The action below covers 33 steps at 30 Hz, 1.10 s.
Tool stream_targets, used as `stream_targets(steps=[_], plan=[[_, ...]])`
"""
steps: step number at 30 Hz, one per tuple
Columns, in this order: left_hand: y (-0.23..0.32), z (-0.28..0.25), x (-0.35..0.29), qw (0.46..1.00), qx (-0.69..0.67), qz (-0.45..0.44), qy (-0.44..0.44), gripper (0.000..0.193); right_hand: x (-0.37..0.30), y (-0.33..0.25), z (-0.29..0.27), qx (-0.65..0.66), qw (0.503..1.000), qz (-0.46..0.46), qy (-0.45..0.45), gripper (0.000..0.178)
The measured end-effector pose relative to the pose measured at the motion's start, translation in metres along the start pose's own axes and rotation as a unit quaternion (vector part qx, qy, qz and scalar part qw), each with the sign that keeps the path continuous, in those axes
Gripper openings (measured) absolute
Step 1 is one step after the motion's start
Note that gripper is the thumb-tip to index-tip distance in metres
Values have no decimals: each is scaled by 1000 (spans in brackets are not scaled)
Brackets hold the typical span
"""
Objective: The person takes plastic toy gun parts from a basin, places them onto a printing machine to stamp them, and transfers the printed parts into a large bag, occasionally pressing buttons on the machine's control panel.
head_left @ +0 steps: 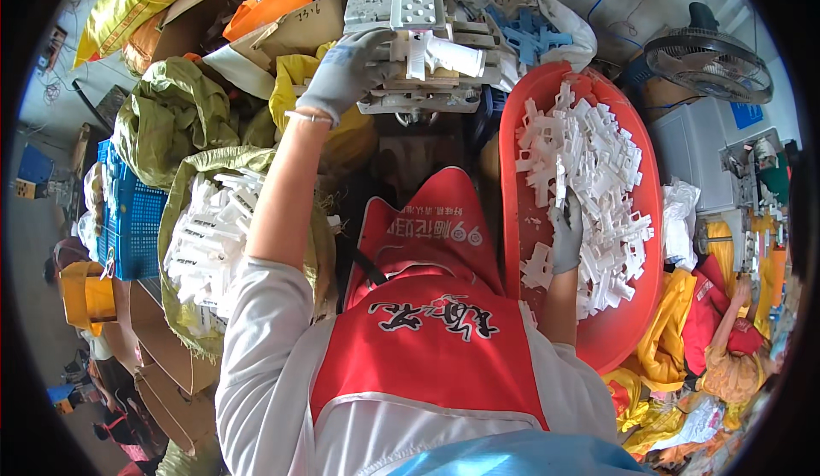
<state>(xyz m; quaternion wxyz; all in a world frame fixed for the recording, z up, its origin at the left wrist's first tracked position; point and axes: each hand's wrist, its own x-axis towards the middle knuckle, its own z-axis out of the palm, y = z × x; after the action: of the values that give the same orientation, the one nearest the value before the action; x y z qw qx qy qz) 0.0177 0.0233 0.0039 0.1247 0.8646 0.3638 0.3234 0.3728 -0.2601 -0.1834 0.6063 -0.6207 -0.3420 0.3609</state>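
Observation:
My left hand (348, 73), in a grey glove, reaches to the left side of a metal press (417, 6). Its thumb and fingers are spread, beside a white plastic toy-gun piece (440, 55) that lies in the press fixture. Over on the right, my right hand (566, 238), also gloved, is down in a red tub (510, 211) among many white toy-gun pieces (598, 168). Its fingers are closed around one white toy-gun piece (561, 187) that points away from me; the grip is partly hidden.
To my left, an open green woven sack (198, 339) holds white pieces, beside a blue crate (128, 220). Behind are a cardboard box (295, 27) and a bag of blue pieces (530, 36). A black fan (709, 61) stands far right; another person (735, 365) sits lower right.

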Motion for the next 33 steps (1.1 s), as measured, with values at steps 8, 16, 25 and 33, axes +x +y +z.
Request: stream_targets(steps=[8, 16, 25, 33], plan=[[-3, 3, 18, 993, -98, -49, -39, 31, 26, -51, 21, 59, 998, -33, 10, 48], [-25, -24, -29, 988, -90, -67, 103, 27, 106, -158, 131, -117, 936, -285, -172, 46], [-2, -66, -169, 950, -78, -267, 141, 22, 149, -187, 205, -431, 699, -519, -238, 48], [-22, -63, -215, 953, -88, -237, 169, 27, 113, -158, 129, -143, 890, -347, -259, 37]])
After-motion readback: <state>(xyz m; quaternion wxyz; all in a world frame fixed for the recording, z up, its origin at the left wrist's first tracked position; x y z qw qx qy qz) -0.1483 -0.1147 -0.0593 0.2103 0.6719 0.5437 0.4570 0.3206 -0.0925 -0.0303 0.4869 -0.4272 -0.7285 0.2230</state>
